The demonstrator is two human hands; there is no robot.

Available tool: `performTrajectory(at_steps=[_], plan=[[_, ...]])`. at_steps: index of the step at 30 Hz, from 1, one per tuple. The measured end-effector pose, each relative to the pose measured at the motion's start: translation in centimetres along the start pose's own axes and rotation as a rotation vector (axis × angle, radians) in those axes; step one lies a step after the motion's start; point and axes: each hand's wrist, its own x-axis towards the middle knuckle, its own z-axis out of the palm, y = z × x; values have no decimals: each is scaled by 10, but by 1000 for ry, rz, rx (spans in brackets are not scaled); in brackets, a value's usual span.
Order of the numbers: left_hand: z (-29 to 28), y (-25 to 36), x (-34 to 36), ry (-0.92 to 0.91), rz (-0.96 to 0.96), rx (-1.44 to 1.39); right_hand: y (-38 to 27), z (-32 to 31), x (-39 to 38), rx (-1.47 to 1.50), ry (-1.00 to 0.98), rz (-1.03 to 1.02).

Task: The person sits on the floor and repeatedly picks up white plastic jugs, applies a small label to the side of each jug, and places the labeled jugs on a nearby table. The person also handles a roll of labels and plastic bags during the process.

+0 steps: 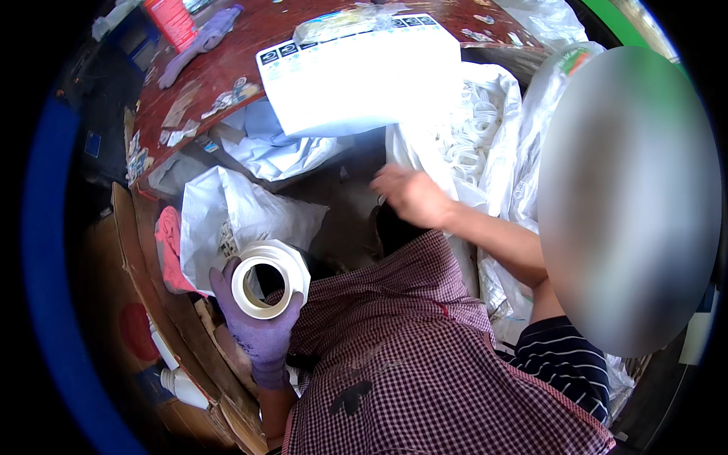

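A purple knit glove covers my left hand, whose fingers wrap round a white plastic pipe fitting. The fitting has a round opening facing up and a flanged collar with flat sides. My bare right hand hangs over my lap, beside an open white sack full of white plastic rings. Its fingers are curled together, and what they hold, if anything, is too small to make out. Another white woven sack, with small pale pieces inside, stands just beyond the fitting.
A worn red table spans the far side, carrying a white printed sheet, a second purple glove and a red container. A cardboard edge runs along my left, with a white bottle beyond. A blurred patch covers the right.
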Motion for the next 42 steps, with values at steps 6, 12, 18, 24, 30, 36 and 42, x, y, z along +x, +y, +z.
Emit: performTrajectory(at_steps=[6,12,18,24,30,36,42], plan=[[30,-6,5,-148,-65,-186,104,-45,-69,-576,-41,299],[27,0,-4,-90,-152,-216,115,-63,-67,-338,56,310],[21,12,4,-103,-2,-215,2,-62,-17,168,90,158],[30,35,11,-138,140,-206,-92,-20,45,301,24,-139],[17,30,5,-35,77,-312,-123,2,38,685,12,-31],[20,25,7,-41,42,-351,-127,7,28,500,217,-116],[27,26,7,-78,45,-224,-129,-35,33,408,243,-304]])
